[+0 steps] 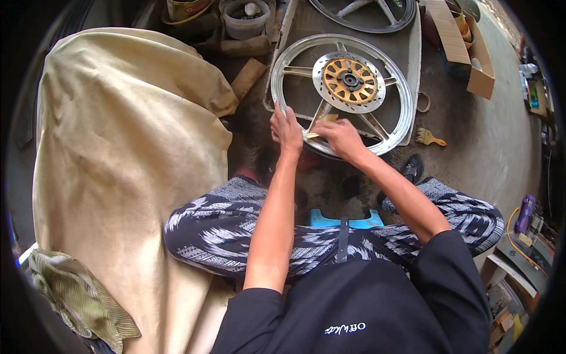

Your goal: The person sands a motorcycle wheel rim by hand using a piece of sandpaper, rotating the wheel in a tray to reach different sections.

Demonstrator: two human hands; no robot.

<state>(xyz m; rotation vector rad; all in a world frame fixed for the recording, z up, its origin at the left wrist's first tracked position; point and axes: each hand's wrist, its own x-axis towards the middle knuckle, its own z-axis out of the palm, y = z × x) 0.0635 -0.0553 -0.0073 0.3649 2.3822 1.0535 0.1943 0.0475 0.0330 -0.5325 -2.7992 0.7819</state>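
A silver motorcycle wheel [404,94] lies in front of me, with a slotted brake disc [319,79] and a gold-coloured centre [371,83] on it. My left hand [287,130] is closed around the rim's near left side. Pinched in my right hand [341,138] is a folded yellowish piece [326,118] that looks like sandpaper. It presses against the rim close to the foot of a spoke [319,114], just right of my left hand. My right fingers partly cover it.
A second wheel [386,10] lies beyond. Both rest over a grey tray [413,59]. A paintbrush [430,137] and a tape ring [423,101] are on the floor at right, below a cardboard box [480,81]. A beige cover [130,135] fills the left side. A plastic tub [246,26] stands behind.
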